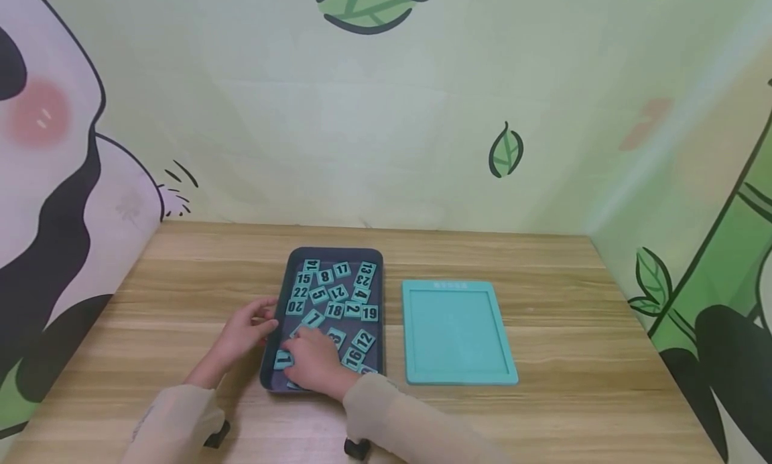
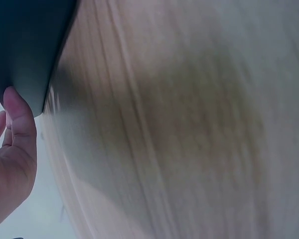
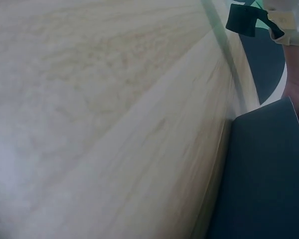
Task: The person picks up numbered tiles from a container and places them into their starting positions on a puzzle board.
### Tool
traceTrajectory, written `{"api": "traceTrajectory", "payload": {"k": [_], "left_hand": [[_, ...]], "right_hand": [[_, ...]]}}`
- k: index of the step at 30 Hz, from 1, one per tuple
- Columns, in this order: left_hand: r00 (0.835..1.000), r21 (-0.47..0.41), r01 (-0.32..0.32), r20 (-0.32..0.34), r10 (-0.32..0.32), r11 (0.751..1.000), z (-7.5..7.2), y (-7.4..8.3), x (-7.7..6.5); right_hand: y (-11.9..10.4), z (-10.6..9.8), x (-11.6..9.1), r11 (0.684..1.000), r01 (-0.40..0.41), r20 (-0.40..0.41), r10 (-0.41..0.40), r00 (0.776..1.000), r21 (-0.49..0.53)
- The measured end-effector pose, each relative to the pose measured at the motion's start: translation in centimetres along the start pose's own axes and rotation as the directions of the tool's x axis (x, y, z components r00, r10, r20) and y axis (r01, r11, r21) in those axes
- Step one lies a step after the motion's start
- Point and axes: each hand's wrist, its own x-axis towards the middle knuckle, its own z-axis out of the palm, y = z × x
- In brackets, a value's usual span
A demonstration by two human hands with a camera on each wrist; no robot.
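A dark blue tray (image 1: 376,343) lies on the table, with several turquoise number tiles (image 1: 334,310) scattered inside it. My left hand (image 1: 244,330) rests at the tray's left side, its thumb and fingertips against the outer wall. In the left wrist view, the left thumb (image 2: 21,117) touches the tray's wall (image 2: 30,64) near a corner. My right hand (image 1: 316,360) reaches into the lower part of the tray, over the tiles, beside a tile marked 1 (image 1: 283,360). Its fingertips point down among the tiles, and whether they pinch one is hidden.
To the right of the tray lies a turquoise square frame board (image 1: 458,333) with a raised rim. Both stand on a wood-grain table (image 1: 561,357). Behind the table rises a wall (image 1: 386,135) printed with leaves and a panda.
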Motion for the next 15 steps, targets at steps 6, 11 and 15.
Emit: {"api": "traceTrajectory", "payload": {"k": [6, 11, 15], "left_hand": [[1.000, -0.005, -0.012, -0.003, 0.012, 1.000, 0.1, 0.0, 0.1], [1.000, -0.001, -0.011, -0.007, 0.011, 1.000, 0.1, 0.1, 0.0], [1.000, 0.005, -0.002, -0.010, 0.002, 1.000, 0.0, 0.1, 0.0]], "right_hand": [[0.7, -0.2, -0.3, 1.000, 0.028, 0.012, -0.028, 1.000, -0.003], [1.5, -0.6, -0.5, 0.999, 0.045, 0.037, -0.045, 0.998, 0.000], [2.1, -1.1, -0.8, 0.998, 0.059, 0.061, -0.061, 0.996, 0.030]]}}
